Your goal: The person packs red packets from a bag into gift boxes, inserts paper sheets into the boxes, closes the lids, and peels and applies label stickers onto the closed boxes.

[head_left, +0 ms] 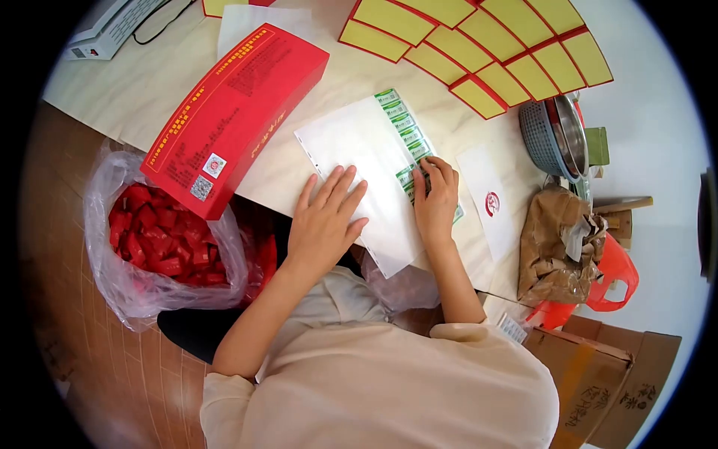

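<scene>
A white sheet [359,172] lies on the table near its front edge, partly over a sheet of green and white labels [404,123]. My left hand [325,217] rests flat on the white sheet's left part, fingers spread. At the right edge of that sheet, my right hand [436,198] has its fingers bent down on the green labels, thumb and forefinger near each other. Whether a label is between those fingertips is too small to tell. A long red box [232,112] with yellow print lies to the left of the sheets.
Yellow and red boxes [479,49] stand in rows at the back. A bag of red packets [164,236] is at the left below the table. A white paper with a red logo [490,202], a grey basket [540,138], a brown bag [557,247] and cartons [591,374] are at the right.
</scene>
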`<state>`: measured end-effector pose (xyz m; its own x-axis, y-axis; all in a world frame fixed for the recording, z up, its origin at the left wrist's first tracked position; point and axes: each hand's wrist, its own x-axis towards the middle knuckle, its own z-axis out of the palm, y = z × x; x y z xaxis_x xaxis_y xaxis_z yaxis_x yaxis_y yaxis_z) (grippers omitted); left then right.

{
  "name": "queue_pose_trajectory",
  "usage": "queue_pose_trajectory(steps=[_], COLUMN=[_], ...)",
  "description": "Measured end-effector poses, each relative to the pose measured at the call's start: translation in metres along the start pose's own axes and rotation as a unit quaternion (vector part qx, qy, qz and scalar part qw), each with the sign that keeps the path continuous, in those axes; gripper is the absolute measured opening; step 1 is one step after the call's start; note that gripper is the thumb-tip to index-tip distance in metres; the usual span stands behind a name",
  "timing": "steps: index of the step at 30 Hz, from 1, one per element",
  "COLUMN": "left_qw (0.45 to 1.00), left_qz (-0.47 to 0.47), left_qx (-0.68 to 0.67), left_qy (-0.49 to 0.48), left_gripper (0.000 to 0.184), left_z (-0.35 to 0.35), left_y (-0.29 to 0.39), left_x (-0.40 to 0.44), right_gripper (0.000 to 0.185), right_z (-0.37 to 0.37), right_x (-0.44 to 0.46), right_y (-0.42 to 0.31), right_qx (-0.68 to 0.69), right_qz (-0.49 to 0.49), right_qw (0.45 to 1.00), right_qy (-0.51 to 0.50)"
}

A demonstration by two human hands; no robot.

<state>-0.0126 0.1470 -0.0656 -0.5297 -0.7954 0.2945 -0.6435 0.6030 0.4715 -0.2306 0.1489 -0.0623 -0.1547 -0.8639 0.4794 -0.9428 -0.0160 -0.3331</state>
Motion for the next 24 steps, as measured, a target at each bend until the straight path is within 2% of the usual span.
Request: queue_pose_trajectory(steps=[8,10,13,16,19,24], left_qw=[1.0,1.0,1.0,1.0,1.0,0.999], left_qz=[-0.004,-0.002,0.0,-0.007,-0.005,-0.004], left_qx=[-0.001,-0.003,-0.003,-0.008,0.003,-0.01], left_qy=[0.021,0.026,0.03,0.025,0.029,0.038], left_gripper=[0.049,0.049,0.049,0.051,0.051,0.05], left_z=[0.0021,0.0013,0.0021,0.0017,0.0027,0.0027], left_y=[-0.0003,0.0,-0.0007,-0.0001,0.0007,-0.0013], left_x=[-0.0014,-0.0015,-0.0024,-0.0022,-0.0023,-0.0037], right_gripper=[0.018,0.023,0.031,0.036,0.034,0.03], right_z=[-0.0003,-0.0012,0.0026,0.0045,0.003,0.0081], right_x=[0.0001,0.0016,0.0003,-0.0008,0.0,-0.0019], right_y=[-0.005,-0.0097,-0.0044,-0.0019,-0.0057,-0.0049], right_qx=[0.067,0.016,-0.05,-0.028,-0.013,-0.048], right_qz=[0.028,0.014,-0.021,-0.016,0.001,-0.026], right_qw=[0.997,1.0,0.998,0.999,1.0,0.998], right_qy=[-0.024,0.014,0.014,-0.016,-0.017,-0.003])
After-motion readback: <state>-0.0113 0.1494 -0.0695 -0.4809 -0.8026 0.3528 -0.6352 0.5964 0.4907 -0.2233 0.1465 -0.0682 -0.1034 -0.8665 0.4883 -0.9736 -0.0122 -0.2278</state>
